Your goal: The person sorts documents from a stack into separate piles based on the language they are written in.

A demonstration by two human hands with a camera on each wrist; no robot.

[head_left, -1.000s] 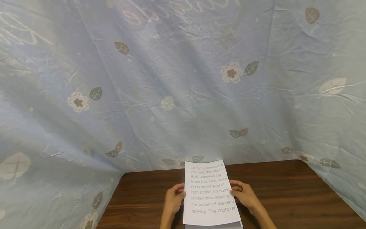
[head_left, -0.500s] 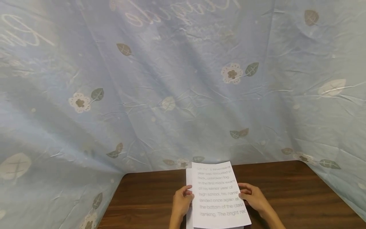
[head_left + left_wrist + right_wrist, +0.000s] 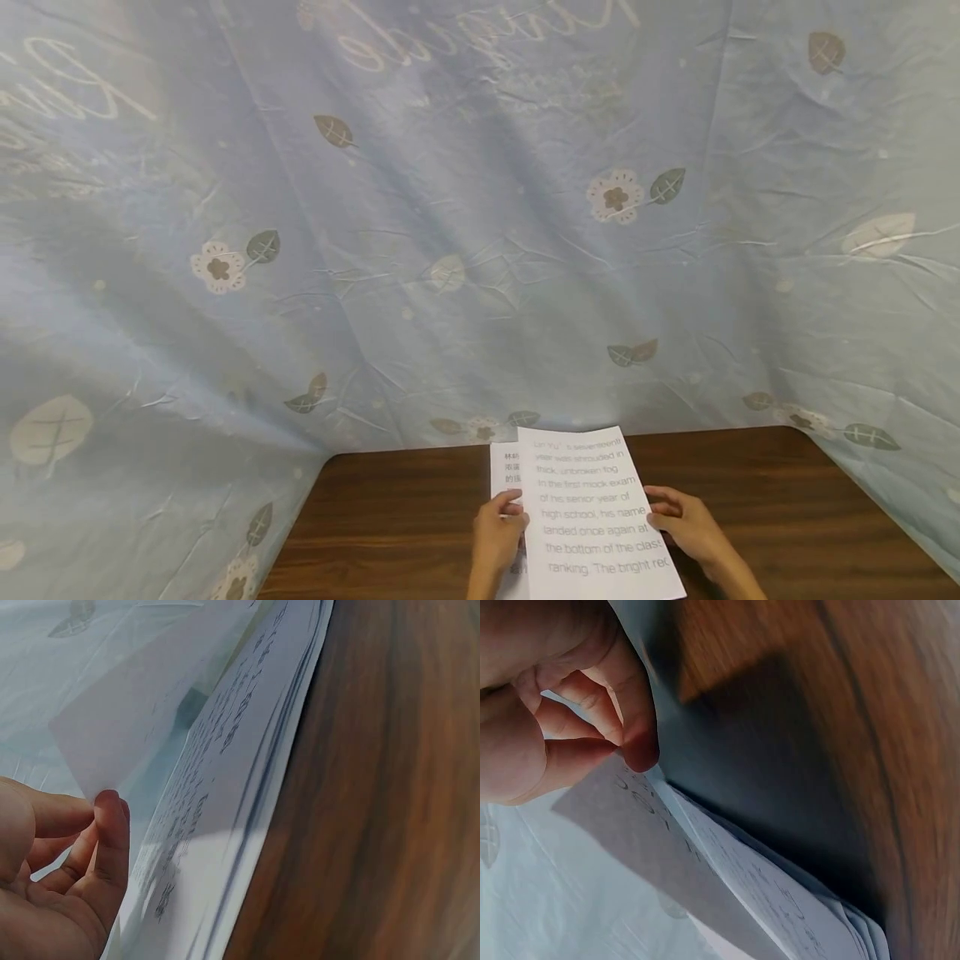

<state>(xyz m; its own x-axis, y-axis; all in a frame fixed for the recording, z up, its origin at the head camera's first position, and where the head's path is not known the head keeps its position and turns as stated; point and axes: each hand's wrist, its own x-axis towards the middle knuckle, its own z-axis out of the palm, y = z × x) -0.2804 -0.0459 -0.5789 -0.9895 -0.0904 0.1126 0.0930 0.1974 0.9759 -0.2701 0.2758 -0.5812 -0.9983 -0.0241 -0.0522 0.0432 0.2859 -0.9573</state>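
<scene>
Two bare hands spread a sheet between them over a stack of paper. The left hand [image 3: 497,533], at the stack's left edge, pinches the sheet's near margin between thumb and fingertip, its other fingers bent behind; the right hand [image 3: 690,529], to the right of the stack, pinches the opposite margin in like fashion. Both forearms rise from the near side, angled inward. Counted: one thin, white, rectangular paper sheet [image 3: 592,508], printed in grey with nine visible lines of English, held above the stack and offset to its right, a gap showing beneath it in both wrist views; one low stack of white printed paper [image 3: 504,462], its pages too closely layered for me to number; one dark brown wood-grained table [image 3: 397,517] under the stack; and, beyond the stack, a hanging of pale blue, creased fabric [image 3: 480,317] printed with leaves and flowers. Compared with one second earlier, when the sheet covered nearly all of the stack, sheet and hands have shifted rightward, and a strip along the stack's left side now lies exposed, showing Chinese characters on its top page.
</scene>
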